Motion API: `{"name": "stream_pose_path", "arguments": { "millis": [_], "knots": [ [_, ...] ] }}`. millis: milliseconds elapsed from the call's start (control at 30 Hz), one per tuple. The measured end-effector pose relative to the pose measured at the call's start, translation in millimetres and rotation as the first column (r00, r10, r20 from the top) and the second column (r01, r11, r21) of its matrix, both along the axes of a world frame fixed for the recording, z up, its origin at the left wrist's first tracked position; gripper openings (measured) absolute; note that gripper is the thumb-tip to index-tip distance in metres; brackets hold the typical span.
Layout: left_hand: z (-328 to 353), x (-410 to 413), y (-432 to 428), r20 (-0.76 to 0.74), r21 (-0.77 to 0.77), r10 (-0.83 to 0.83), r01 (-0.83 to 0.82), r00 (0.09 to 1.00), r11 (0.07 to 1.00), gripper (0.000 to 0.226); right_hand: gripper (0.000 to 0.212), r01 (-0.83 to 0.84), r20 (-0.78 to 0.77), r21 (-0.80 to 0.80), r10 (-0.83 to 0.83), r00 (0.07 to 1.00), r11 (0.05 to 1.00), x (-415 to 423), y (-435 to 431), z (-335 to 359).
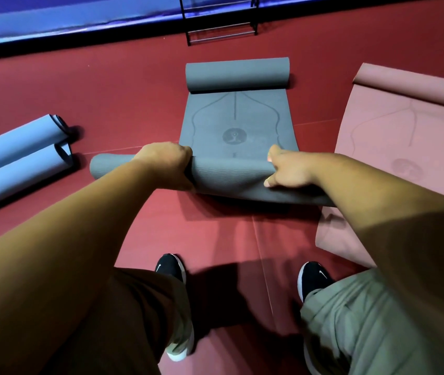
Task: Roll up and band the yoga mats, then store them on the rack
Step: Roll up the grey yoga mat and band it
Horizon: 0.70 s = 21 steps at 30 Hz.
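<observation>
Red floor, grey mat mid-frame; left hand & right hand both curl round its near rolled edge. Soft, light, grippy foam, prob. springs open, so hold near both ends.

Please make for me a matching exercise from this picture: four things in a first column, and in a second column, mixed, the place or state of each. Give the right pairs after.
1 grey mat
2 blue mats
3 pink mat
4 rack

A rolled up, on the floor at the left
B mostly flat, at the right
C held by the left hand and the right hand, in the middle
D at the far wall

Pairs: 1-C, 2-A, 3-B, 4-D
</observation>
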<state>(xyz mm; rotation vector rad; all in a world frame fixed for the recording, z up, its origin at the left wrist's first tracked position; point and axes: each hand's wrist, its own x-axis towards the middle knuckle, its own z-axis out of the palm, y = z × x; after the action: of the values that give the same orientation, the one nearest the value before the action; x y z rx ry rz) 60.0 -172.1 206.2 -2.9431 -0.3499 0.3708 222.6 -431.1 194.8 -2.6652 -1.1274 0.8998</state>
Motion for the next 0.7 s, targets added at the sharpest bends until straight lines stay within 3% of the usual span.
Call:
{"name": "stream_pose_path", "arguments": {
  "millis": [233, 433, 533, 700],
  "knots": [
    [-10.4, -3.7, 4.2, -0.162, -0.272, -0.005, -0.039, 0.987, 0.962, 0.027, 0.054, -0.071, 0.009, 0.009, 0.071, 0.997, 0.997, -2.1, -3.1, 0.5],
    [-13.4, 4.2, -2.7, -0.238, -0.297, 0.071, -0.142, 0.969, 0.944, 0.065, 0.049, -0.031, 0.048, 0.020, 0.030, 0.998, 0.999, 4.3, -9.5, -1.9],
    [-12.7, 7.9, -4.3, -0.203, -0.332, 0.065, -0.132, 0.977, 0.934, 0.066, 0.048, 0.003, 0.067, 0.013, -0.004, 0.998, 1.000, 7.8, -12.9, 0.0],
    [-7.4, 13.6, -9.1, -0.015, -0.383, 0.021, -0.025, 1.000, 0.923, 0.058, 0.042, 0.017, 0.115, 0.029, -0.020, 0.993, 0.999, 18.6, -19.3, 0.6]
  ]
}}
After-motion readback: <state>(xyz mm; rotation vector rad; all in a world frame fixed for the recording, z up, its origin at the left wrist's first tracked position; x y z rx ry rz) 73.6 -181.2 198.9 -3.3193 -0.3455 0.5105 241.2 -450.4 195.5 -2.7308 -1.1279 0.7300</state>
